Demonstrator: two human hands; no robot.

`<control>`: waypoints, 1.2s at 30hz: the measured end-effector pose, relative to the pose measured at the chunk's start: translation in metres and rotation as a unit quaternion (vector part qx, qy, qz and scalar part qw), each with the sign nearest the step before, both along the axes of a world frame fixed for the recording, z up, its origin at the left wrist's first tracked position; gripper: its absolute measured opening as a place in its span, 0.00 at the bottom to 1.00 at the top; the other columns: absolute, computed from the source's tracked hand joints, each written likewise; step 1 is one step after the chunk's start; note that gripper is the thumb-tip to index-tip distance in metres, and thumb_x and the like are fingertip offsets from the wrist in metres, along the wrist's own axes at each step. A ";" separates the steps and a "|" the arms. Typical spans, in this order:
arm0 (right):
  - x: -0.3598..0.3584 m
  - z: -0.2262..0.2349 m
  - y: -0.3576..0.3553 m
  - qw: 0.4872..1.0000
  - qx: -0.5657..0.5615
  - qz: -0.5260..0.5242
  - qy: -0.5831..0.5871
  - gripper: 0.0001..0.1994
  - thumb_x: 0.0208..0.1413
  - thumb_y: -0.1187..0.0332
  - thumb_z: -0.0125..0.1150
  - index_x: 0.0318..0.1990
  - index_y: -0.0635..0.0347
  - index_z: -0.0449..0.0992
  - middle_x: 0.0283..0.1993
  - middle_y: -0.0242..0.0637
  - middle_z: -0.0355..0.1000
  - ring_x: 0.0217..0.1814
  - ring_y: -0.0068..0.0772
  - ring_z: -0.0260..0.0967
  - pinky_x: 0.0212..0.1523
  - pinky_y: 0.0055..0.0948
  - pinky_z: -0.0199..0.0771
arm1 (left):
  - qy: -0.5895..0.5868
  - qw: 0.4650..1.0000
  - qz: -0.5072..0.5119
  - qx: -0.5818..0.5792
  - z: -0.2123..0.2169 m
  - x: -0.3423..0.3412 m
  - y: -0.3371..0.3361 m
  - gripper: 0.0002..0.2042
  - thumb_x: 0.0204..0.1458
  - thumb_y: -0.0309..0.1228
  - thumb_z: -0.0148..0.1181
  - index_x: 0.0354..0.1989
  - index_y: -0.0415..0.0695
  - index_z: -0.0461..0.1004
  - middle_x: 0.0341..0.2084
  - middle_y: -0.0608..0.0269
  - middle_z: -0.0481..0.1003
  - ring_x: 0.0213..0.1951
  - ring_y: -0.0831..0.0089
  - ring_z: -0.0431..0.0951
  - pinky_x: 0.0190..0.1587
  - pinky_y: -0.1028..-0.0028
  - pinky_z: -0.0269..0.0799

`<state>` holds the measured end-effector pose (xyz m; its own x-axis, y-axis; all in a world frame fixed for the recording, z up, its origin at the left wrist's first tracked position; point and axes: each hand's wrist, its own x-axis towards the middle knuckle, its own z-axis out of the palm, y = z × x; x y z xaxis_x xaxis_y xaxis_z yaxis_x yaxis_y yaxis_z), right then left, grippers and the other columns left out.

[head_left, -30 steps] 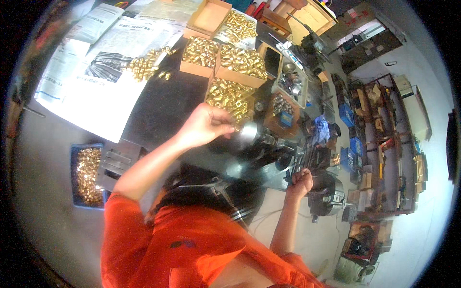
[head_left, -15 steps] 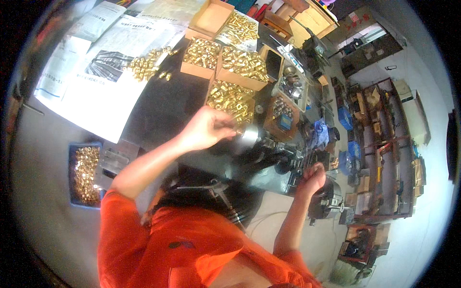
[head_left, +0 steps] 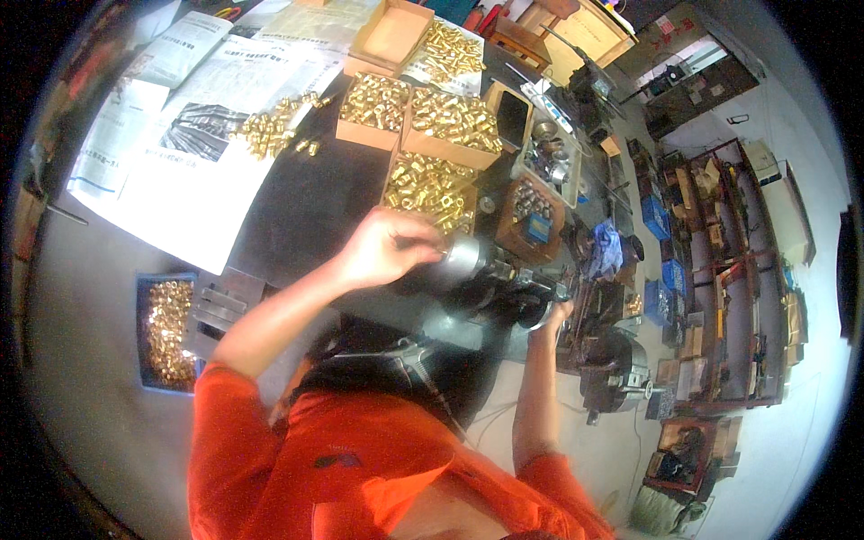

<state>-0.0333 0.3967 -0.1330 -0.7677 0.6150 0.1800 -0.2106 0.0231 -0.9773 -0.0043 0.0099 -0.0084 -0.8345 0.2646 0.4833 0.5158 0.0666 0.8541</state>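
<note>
My left hand [head_left: 389,249] is closed in a pinch at the face of the round metal chuck [head_left: 462,258] of a small lathe. What lies between its fingertips is too small and hidden to name. My right hand [head_left: 556,314] is at the right end of the lathe's dark slide [head_left: 531,292], fingers curled against it; the part it grips cannot be made out. Just beyond my left hand stands a cardboard box [head_left: 387,177] full of brass fittings [head_left: 430,191].
More boxes of brass fittings [head_left: 454,120] stand behind. Loose fittings [head_left: 270,126] lie on newspaper [head_left: 202,193] at the left. A blue bin of brass parts [head_left: 168,333] sits low on the left. Rightward are a wooden tray [head_left: 511,241], a blue cloth [head_left: 606,249] and a shelf rack [head_left: 733,288].
My right hand has moved left and slightly up, from beside the machine's right end to the slide. My left hand stays at the chuck. The view has shifted slightly.
</note>
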 end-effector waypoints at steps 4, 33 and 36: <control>0.054 0.024 -0.012 0.968 -0.228 0.068 -0.078 0.08 0.47 0.68 0.48 0.27 0.62 0.72 0.19 0.29 0.65 0.20 0.27 0.62 0.24 0.22 0.64 | -0.030 1.000 -0.005 -0.004 0.002 0.001 -0.002 0.09 0.34 0.20 0.64 0.27 0.37 0.75 0.27 0.55 0.76 0.40 0.63 0.75 0.45 0.69 0.68; 0.065 0.050 -0.034 0.983 -0.175 0.035 -0.044 0.11 0.48 0.64 0.54 0.20 0.60 0.67 0.17 0.27 0.56 0.15 0.20 0.52 0.13 0.19 0.50 | -0.210 0.970 -0.023 0.123 -0.001 -0.006 -0.018 0.07 0.43 0.19 0.58 0.32 0.30 0.72 0.24 0.58 0.75 0.25 0.74 0.75 0.28 0.77 0.72; -0.004 0.004 0.016 0.970 0.231 0.019 0.070 0.08 0.43 0.67 0.53 0.24 0.64 0.73 0.25 0.31 0.67 0.24 0.26 0.60 0.27 0.28 0.63 | -0.194 0.980 0.034 0.006 0.007 -0.021 -0.012 0.07 0.44 0.22 0.58 0.31 0.33 0.73 0.23 0.58 0.75 0.24 0.76 0.75 0.27 0.79 0.71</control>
